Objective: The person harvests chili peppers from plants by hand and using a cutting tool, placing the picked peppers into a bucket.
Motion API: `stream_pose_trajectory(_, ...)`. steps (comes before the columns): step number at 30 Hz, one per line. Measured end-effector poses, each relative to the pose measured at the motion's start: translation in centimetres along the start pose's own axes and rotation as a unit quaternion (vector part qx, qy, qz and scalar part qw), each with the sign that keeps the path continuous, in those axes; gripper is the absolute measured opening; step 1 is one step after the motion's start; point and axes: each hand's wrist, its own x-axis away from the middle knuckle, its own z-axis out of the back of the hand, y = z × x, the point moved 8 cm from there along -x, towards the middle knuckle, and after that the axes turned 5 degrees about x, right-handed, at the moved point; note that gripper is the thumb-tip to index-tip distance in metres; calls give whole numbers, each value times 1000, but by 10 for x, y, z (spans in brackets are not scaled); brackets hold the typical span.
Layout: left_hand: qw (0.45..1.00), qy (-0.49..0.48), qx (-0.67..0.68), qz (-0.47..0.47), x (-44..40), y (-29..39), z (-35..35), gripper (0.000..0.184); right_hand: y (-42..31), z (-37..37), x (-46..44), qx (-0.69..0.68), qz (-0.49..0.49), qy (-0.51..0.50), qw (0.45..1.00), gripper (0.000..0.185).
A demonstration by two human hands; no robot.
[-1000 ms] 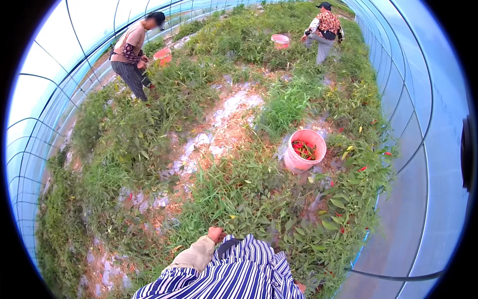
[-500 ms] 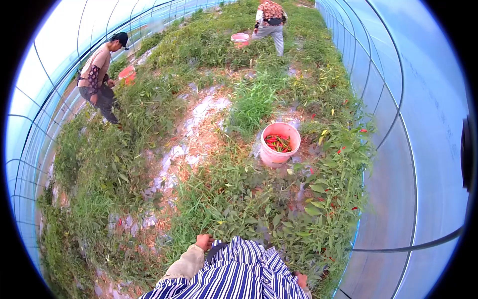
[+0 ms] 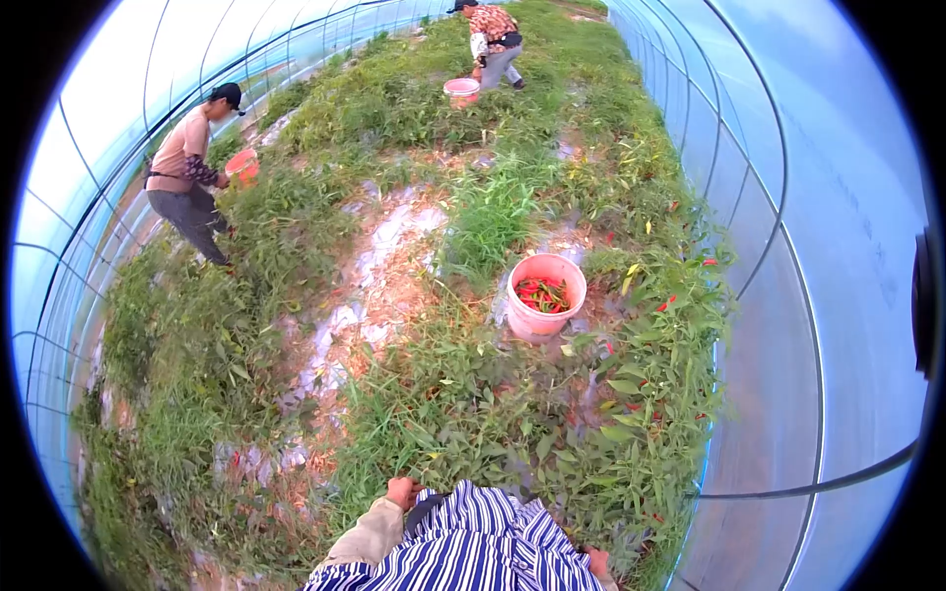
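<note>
My left hand (image 3: pixel 404 492) is at the bottom middle, beside the dark band (image 3: pixel 426 512) at the edge of my blue-and-white striped garment (image 3: pixel 483 547). Its fingers look curled together, and anything in them is hidden. My right hand (image 3: pixel 597 562) shows only in part at the garment's right side, low over the plants, its fingers hidden. Ahead, a pink bucket (image 3: pixel 525 323) stands upright on the ground with red and green chili peppers (image 3: pixel 543 295) in it, out of reach of both hands. Pepper plants (image 3: pixel 631 394) with red fruit grow at the right.
A person (image 3: pixel 187 172) at the left bends beside a pink bucket (image 3: pixel 242 165). Farther off, another person (image 3: pixel 496 44) leans by a second pink bucket (image 3: pixel 461 92). Plastic greenhouse wall (image 3: pixel 769 394) runs along the right. Straw and plastic sheeting (image 3: pixel 379 266) cover the middle strip.
The far person has moved left and bent towards the bucket there. The left person has raised an arm to their bucket. My view has shifted slightly; my hands stay low beside the garment.
</note>
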Motion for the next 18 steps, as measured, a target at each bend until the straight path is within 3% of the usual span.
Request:
stream_pose_trajectory(3, 1000, 5, -11, 2, 11, -3, 4, 18, 24, -1, -21, 136, 3, -35, 990, 31)
stream_pose_trajectory(6, 1000, 15, 1, 4, 24, -1, 6, 18, 55, -7, -49, 380, 23, -106, 919, 33)
stream_pose_trajectory(10, 1000, 26, 8, 5, 25, -4, 13, 16, 94, -5, -75, 455, -21, -108, 884, 34)
stream_pose_trajectory(11, 1000, 28, 9, 7, 23, -7, 16, 16, 118, -1, -89, 444, -58, -99, 888, 37)
stream_pose_trajectory(12, 1000, 23, 14, 3, 17, -9, 18, 15, 90, 4, -66, 386, -123, -52, 913, 35)
stream_pose_trajectory(15, 1000, 24, 17, 3, 14, -13, 20, 15, 6, 2, -15, 108, -37, -10, 993, 21)
stream_pose_trajectory(18, 999, 41, 21, 3, 25, -11, 17, 15, -16, 10, 4, -42, -61, 54, 996, 18)
